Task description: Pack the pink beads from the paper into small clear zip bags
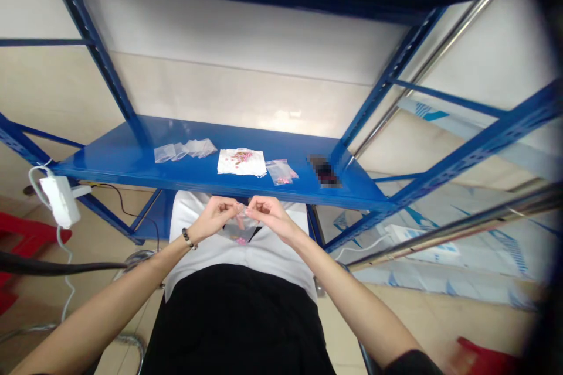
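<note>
Just in front of the shelf edge, my left hand (221, 215) and my right hand (269, 215) pinch the top of a small clear plastic bag (237, 231) between them. Pink bits lie at the bottom of that bag, over my lap. On the shelf beyond, a white cloth or paper sheet (229, 167) carries a small heap of pink and brownish pieces (241, 156). Right of it lies another clear bag (280, 172) with pink pieces inside. To the left, several flat clear bags (185, 150) overlap in a row.
The blue metal shelf (132, 155) has uprights on both sides and a further shelf overhead. A pixelated dark object (324, 171) lies at its right end. A white power adapter (60, 200) hangs by the left corner. Red stools (26, 240) stand on the floor.
</note>
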`<state>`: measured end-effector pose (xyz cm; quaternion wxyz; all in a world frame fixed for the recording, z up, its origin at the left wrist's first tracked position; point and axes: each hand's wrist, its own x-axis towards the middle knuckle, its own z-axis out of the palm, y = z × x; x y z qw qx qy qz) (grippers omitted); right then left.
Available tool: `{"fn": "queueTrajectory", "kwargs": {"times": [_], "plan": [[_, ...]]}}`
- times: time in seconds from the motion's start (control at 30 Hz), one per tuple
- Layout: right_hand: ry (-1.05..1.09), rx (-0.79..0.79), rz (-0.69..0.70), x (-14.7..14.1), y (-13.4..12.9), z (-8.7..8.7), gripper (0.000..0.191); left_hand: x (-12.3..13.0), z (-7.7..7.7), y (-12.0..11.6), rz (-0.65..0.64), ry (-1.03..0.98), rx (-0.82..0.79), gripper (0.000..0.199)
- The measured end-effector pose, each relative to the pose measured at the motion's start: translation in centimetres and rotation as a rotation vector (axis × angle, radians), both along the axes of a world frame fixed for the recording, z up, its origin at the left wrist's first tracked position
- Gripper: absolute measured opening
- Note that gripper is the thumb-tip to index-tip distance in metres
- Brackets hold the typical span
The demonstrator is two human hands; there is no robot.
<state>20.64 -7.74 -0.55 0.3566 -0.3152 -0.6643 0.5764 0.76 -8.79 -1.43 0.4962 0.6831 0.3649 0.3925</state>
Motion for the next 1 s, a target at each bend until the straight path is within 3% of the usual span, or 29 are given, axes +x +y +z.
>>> {"fn": "queueTrajectory", "kwargs": {"times": [0.3, 0.53, 0.8, 1.0], "plan": [[-0.025, -0.092, 0.045, 1.4, 1.8, 0.3, 0.030, -0.6, -0.5, 2.2, -0.133, 0.005, -0.089, 0.046], [-0.054, -0.069, 0.126, 2.1, 0.9, 0.4, 0.027, -1.9, 0.2, -0.1, -0.137, -0.064, -0.096, 0.040], [-0.086, -0.050, 0.133, 1.5, 2.5, 0.0, 0.029, -2.0, 0.4, 2.2, -0.131, 0.195, 0.115, 0.042], [-0.112, -0.037, 0.111, 0.4, 2.2, -1.3, 0.033, -0.6, -0.5, 2.2, -0.113, 0.180, 0.095, 0.044]]}}
